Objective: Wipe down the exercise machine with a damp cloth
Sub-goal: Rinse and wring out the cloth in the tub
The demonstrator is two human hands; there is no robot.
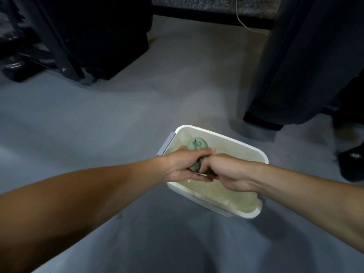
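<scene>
Left hand (pixel 182 164) and right hand (pixel 226 172) both clench the balled green cloth (pixel 197 145) over the water-filled white tub (pixel 254 148) on the floor; under-wrung, it could drip onto the machine (pixel 82 36).

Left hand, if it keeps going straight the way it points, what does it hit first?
Probably the right hand: the left hand points across the white tub toward it, both gripping the green cloth between them. Depth is unclear; past that, the tub's far wall.
</scene>
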